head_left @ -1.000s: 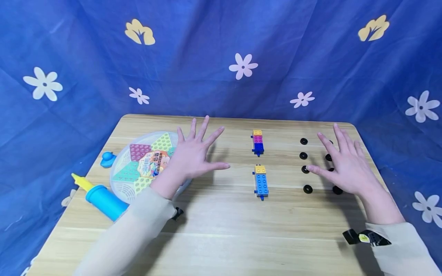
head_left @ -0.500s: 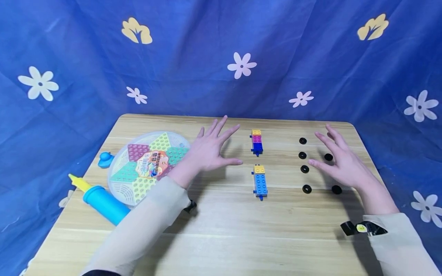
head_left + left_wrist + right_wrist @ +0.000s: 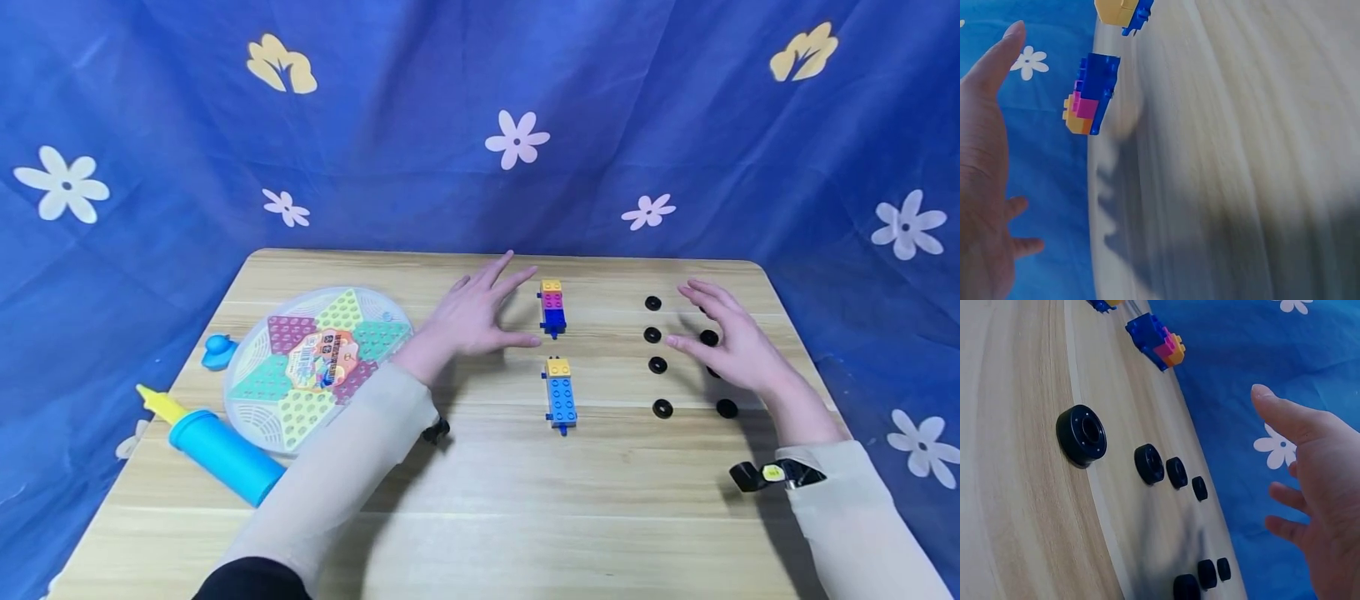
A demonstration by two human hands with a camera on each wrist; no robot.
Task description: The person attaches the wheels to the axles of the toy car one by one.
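Observation:
My left hand point(image 3: 474, 317) hovers with spread fingers just left of a toy car body point(image 3: 552, 310) built of yellow, pink and dark blue bricks. Nearer to me lies a second car body point(image 3: 560, 397) of light blue and yellow bricks. Over the right side of the table my right hand point(image 3: 731, 342) hangs with fingers parted, holding nothing. Several black toy wheels point(image 3: 662, 408) lie below and beside it in two columns; the hand partly covers the right column. In the right wrist view a wheel point(image 3: 1082, 435) rests flat, hole up.
A round board point(image 3: 262, 417) with a coloured star pattern lies at the left. Beside it are a blue rubber duck point(image 3: 219, 352) and a blue pump point(image 3: 225, 457) with a yellow nozzle, partly behind the left sleeve. A blue flowered cloth point(image 3: 420, 125) hangs behind the table.
My left hand has moved right, away from the round board and toward the brick car bodies. The right hand's fingers have drawn closer together. The view has shifted slightly.

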